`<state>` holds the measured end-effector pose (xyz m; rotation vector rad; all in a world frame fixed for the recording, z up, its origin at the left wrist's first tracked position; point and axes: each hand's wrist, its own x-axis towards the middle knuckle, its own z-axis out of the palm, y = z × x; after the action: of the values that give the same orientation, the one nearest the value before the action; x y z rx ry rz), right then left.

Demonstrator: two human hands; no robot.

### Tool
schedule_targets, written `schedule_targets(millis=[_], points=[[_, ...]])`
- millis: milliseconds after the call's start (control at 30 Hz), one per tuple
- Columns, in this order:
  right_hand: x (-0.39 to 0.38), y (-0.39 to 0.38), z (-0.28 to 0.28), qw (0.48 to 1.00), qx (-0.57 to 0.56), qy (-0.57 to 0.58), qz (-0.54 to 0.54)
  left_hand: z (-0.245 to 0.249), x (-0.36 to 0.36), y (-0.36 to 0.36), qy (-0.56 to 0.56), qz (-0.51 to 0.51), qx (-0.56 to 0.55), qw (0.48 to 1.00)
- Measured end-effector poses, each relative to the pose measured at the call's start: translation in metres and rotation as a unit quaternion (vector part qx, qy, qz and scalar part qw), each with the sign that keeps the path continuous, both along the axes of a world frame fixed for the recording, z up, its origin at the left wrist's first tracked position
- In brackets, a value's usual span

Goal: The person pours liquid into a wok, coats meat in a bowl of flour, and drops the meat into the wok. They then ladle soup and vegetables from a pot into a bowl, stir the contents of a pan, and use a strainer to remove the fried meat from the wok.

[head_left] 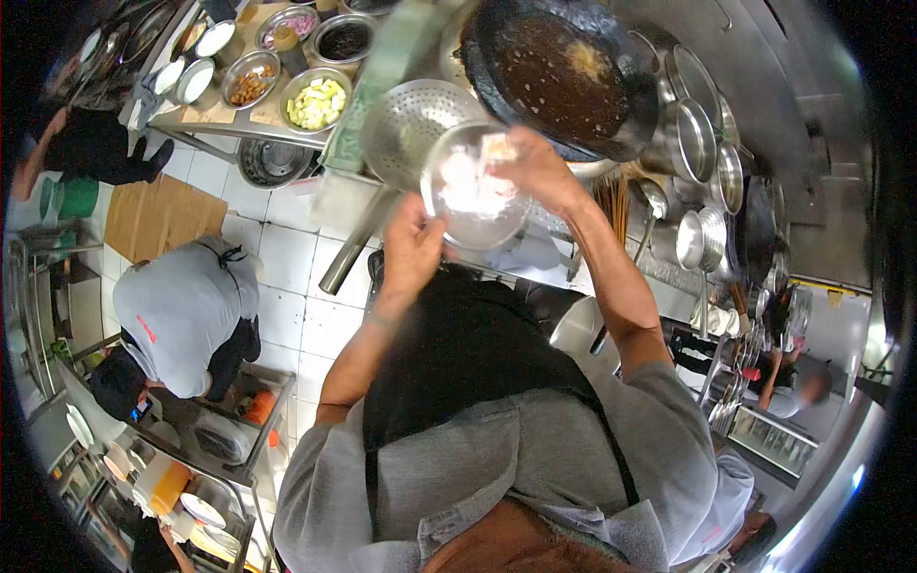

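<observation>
In front of me, a round metal bowl (478, 224) holds bright white food pieces (473, 181), glaring in the light. My left hand (414, 248) is closed on its near left rim. From the far right side my right hand (543, 172) reaches over the rim, its curled, slightly blurred fingers among the pieces; I cannot tell what they grip. Behind the bowl, a perforated strainer (406, 119) with a long metal handle (355, 253) lies partly hidden. Just beyond my right hand sits a large dark wok (621, 105) of brown oil, with a pale frothy patch.
Bowls of cut green vegetable (315, 100) and brown pieces (250, 78) stand on the far left counter. Pans (693, 138) and ladles (652, 201) crowd the right. At left a person in grey (186, 310) bends over a cart (272, 401); other people are around the edges.
</observation>
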<state>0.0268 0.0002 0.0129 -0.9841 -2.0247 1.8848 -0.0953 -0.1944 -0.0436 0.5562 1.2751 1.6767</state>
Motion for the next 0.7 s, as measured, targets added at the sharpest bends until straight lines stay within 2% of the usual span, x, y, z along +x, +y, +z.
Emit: schedule_targets(millis=[100,200,300,400,500,533,633,700], points=[[-0.003,-0.018,0.026,0.997,-0.008,0.055,-0.051,-0.003,0.000,0.000,0.001,0.005,-0.004,1.000],[0.002,-0.011,0.041,0.997,0.059,-0.036,0.029,0.001,-0.001,0.002,0.024,0.013,-0.009,1.000],[0.012,0.000,0.023,0.983,0.165,-0.030,0.079,0.000,-0.001,0.002,0.027,0.006,-0.013,1.000],[0.011,-0.007,0.014,0.994,0.092,0.047,-0.037,0.007,-0.001,0.002,-0.008,-0.014,-0.029,0.999],[0.007,-0.011,0.012,0.986,0.115,0.057,-0.107,0.014,0.002,0.004,-0.014,-0.025,-0.027,0.999],[0.007,-0.014,0.023,0.989,0.103,0.011,-0.107,0.015,0.002,0.004,-0.007,-0.032,-0.025,0.999],[0.008,-0.020,0.029,0.990,0.067,0.002,-0.126,0.013,0.004,0.004,0.002,-0.045,-0.019,0.999],[0.011,-0.017,0.019,0.986,0.092,0.027,-0.134,0.012,0.006,0.004,-0.009,-0.045,-0.017,0.999]])
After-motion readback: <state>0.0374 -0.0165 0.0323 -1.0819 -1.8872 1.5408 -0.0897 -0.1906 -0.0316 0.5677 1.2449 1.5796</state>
